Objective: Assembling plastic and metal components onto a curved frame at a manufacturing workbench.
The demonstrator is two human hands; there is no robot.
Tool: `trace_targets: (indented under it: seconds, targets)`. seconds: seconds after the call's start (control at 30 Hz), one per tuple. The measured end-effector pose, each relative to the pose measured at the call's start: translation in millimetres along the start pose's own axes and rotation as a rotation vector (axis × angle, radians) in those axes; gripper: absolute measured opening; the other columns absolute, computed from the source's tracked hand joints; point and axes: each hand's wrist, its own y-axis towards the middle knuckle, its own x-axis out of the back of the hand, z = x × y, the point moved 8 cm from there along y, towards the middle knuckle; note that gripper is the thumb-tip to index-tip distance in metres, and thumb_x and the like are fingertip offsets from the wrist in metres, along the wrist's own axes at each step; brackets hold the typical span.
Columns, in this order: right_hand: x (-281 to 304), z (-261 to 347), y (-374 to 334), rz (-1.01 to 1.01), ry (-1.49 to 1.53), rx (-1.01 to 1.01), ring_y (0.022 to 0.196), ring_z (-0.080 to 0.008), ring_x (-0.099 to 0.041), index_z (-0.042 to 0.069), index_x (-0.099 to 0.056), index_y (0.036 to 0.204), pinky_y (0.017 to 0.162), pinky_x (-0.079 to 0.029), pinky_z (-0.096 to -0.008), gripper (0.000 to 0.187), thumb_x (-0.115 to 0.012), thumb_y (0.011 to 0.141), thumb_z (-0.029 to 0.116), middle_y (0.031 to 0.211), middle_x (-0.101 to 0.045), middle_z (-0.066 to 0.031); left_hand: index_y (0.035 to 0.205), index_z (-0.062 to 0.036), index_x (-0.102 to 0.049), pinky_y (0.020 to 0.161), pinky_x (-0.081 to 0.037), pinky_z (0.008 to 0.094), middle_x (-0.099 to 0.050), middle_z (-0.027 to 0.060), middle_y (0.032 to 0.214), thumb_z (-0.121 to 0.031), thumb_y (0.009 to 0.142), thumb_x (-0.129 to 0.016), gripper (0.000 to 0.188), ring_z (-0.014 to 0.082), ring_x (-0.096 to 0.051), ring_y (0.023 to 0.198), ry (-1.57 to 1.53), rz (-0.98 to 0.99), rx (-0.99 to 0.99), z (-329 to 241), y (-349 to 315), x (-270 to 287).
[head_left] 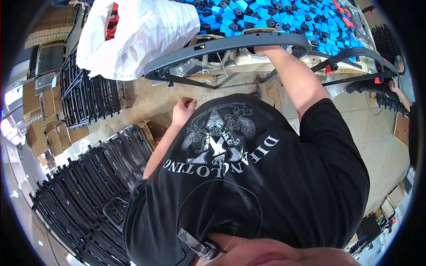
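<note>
Black shirt (275, 177) foremost, right arm (293, 75) extends to frame (230, 42).

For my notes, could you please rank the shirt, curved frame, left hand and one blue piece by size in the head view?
1. Shirt
2. Curved frame
3. Left hand
4. One blue piece

right hand (262, 49) partly hidden by grey curved frame (230, 42) | left hand (183, 107) loosely curled | blue parts (270, 20) heaped beyond

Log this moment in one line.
Left hand: half-curled, apart from grey frame | Right hand: partly hidden behind frame | Nearby: white bag, blue parts
</note>
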Motion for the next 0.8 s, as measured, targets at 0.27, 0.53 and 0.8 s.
trace_targets:
  seconds: [0.27,0.53,0.8]
  targets:
    - [-28.3,-29.4,2.6,-0.282,0.145,0.053,0.113,-0.0367,-0.063,0.006,-0.065,0.115,0.099,-0.048,-0.0465,0.028,-0.049,0.093,0.010,0.118,-0.067,-0.0189,0.108,0.0016,-0.068,0.075,-0.054,0.0295,-0.072,0.0086,0.086,-0.024,0.094,-0.070,0.029,0.0149,-0.066,0.077,-0.027,0.080,-0.198,-65.5,17.5,-12.5]
    - [-67.3,-68.4,-3.4,-0.150,1.716,-0.354,0.069,-0.0167,-0.068,0.006,-0.061,0.099,0.056,-0.055,-0.0278,0.008,-0.054,0.100,0.009,0.088,-0.066,-0.0065,0.106,0.0007,-0.064,0.067,-0.048,0.0258,-0.063,0.0006,0.079,-0.019,0.096,-0.069,0.023,0.0082,-0.055,0.072,-0.225,0.175,-0.337,-91.9,45.1,-32.7]
    - [-61.1,-70.9,-24.3,-0.239,1.888,-0.511,0.068,-0.0154,-0.060,0.009,-0.063,0.095,0.056,-0.049,-0.0282,0.008,-0.058,0.099,0.013,0.082,-0.064,-0.0040,0.107,0.0005,-0.065,0.069,-0.049,0.0253,-0.064,0.0010,0.081,-0.017,0.096,-0.068,0.021,0.0081,-0.057,0.073,-0.211,0.193,-0.327,-96.4,48.7,-32.9]
